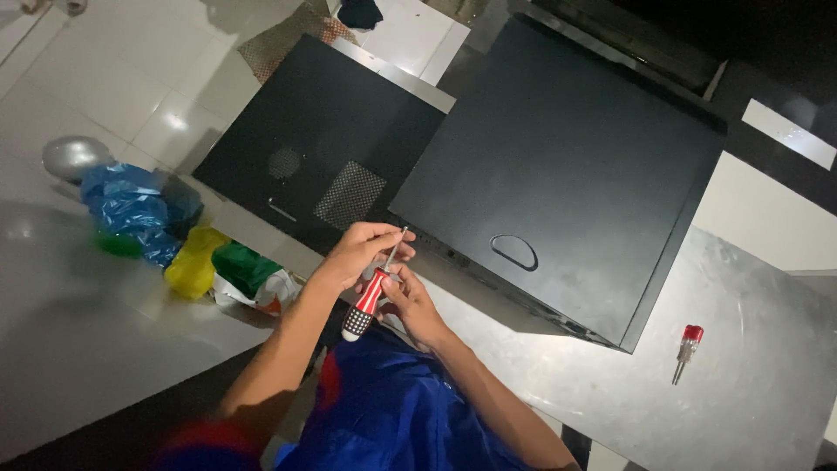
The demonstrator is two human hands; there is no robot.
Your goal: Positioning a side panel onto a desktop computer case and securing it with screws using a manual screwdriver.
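Observation:
A red, black and white screwdriver [365, 305] is held between both hands, its metal shaft pointing up toward the edge of a black computer case [558, 166] lying flat on the grey surface. My left hand [359, 251] pinches the shaft near its tip. My right hand [411, 301] grips the handle from the right side. A detached black side panel [323, 131] with vent grilles lies to the left of the case.
A small red-handled screwdriver [687, 351] lies on the grey surface [750, 349] at the right. Blue [131, 209], yellow [193, 262] and green [242, 266] plastic bags and a silver round object [74, 157] sit at the left. White floor tiles [131, 70] lie beyond.

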